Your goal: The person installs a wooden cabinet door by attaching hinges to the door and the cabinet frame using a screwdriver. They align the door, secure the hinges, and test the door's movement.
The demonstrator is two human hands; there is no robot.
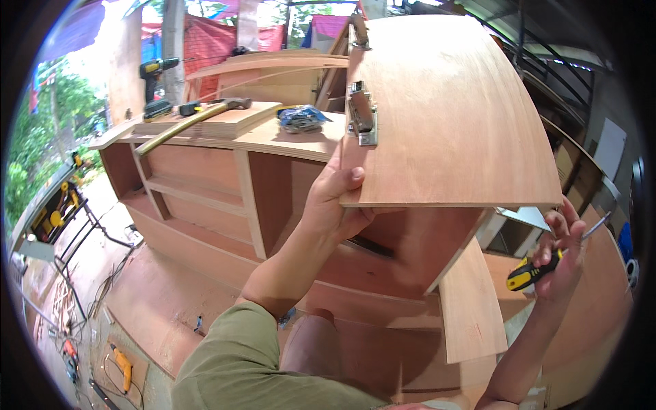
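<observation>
A flat plywood door panel (451, 116) is raised in front of me, with metal hinges along its left edge; the nearer hinge (362, 115) shows clearly. My left hand (336, 195) grips the panel's lower left corner, thumb on the face and fingers underneath. At the right, my right hand (562, 256) is closed around a screwdriver (536, 272) with a yellow and black handle. Its shaft points up and to the right, beside the panel's lower right corner. Behind the panel stands a wooden cabinet (198, 198) with open compartments, partly hidden by it.
On the cabinet top lie a hammer (191, 126), a cordless drill (156, 78) and a plastic bag of small hardware (301, 119). An orange power tool (122, 367) and cords are on the floor at lower left. A loose plywood board (471, 307) stands below the panel.
</observation>
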